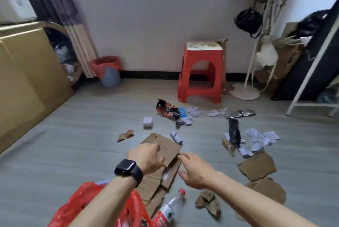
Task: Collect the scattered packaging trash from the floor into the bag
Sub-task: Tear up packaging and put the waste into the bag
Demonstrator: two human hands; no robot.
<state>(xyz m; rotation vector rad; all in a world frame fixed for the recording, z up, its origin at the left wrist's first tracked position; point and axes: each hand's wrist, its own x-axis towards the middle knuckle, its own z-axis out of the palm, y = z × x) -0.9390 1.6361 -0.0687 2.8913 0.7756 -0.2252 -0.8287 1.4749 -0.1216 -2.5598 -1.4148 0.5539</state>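
A flattened brown cardboard box (166,147) lies on the grey floor in front of me. My left hand (146,157), with a black watch on its wrist, has its fingers curled onto the box's left part and grips it. My right hand (194,169) reaches in from the right, fingertips touching the box's right edge and thumb spread apart below. The red plastic bag (80,206) sits open at the bottom left under my left forearm. A plastic bottle (167,212) with a red cap lies beside the bag.
Torn cardboard pieces (256,166) and crumpled white paper scraps (260,138) lie to the right. Farther off lie a black wrapper (233,131), a red-and-black snack wrapper (167,110) and a small white box (147,122). A red stool (201,72) and a blue bin (110,74) stand by the wall.
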